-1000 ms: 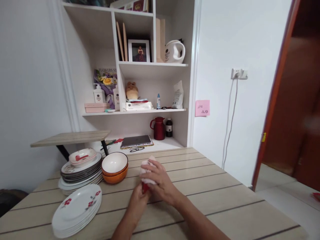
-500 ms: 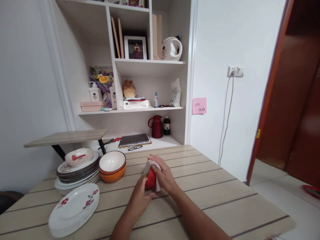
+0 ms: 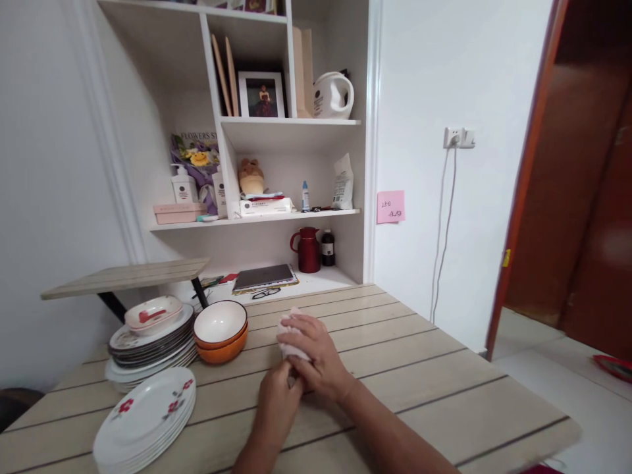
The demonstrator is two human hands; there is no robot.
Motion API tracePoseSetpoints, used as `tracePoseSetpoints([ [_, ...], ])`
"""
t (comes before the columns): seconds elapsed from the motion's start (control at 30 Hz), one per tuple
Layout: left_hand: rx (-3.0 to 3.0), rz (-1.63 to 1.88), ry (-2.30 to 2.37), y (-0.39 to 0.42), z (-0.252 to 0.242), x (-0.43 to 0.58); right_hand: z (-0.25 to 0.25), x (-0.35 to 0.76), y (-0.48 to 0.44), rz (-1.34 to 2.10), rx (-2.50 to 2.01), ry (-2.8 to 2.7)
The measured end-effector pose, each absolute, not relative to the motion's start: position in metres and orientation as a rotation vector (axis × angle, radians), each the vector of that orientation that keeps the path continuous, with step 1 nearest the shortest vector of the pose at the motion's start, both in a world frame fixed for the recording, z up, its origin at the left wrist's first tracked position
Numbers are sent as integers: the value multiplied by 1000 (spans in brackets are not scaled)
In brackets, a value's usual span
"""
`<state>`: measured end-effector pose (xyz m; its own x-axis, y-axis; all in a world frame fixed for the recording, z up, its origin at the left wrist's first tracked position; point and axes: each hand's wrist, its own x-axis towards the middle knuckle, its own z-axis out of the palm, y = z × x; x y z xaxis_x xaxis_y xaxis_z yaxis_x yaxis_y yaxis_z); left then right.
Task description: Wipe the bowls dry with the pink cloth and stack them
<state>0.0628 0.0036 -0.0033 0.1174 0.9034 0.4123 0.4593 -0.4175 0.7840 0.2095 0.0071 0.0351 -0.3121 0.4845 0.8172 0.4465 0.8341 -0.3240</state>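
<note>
Over the middle of the table, my right hand (image 3: 316, 355) presses a white cloth (image 3: 290, 328) with its fingers laid over it. My left hand (image 3: 280, 395) is closed just below and to the left, its fingertips meeting my right thumb. Between the two hands is the red bowl seen half a second ago, now hidden by the cloth and my fingers. Left of my hands stand two stacked orange bowls (image 3: 221, 352) with white insides and dark rims.
A stack of white flowered plates (image 3: 148, 411) lies at the table's front left. Behind it rises a taller pile of plates (image 3: 148, 359) topped by a small patterned dish (image 3: 153, 316). At the back are a closed laptop (image 3: 263, 278), glasses (image 3: 266, 293) and a red jug (image 3: 309, 250).
My right hand has turned over the top with the cloth, covering the red bowl that showed before. My left hand has closed in nearer to it. The view has shifted slightly.
</note>
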Motion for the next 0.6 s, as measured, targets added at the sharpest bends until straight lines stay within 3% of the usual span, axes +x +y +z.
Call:
tracePoseSetpoints([
  [0.13,1954,1243,1275,1,2,63,37,208,7,3,-641,-2046],
  [0.37,2118,1207,1127,-6,4,71,21,231,38,838,-816,-1367],
  [0.6,1995,1212,1120,-3,2,71,24,232,31,749,-831,-1404],
])
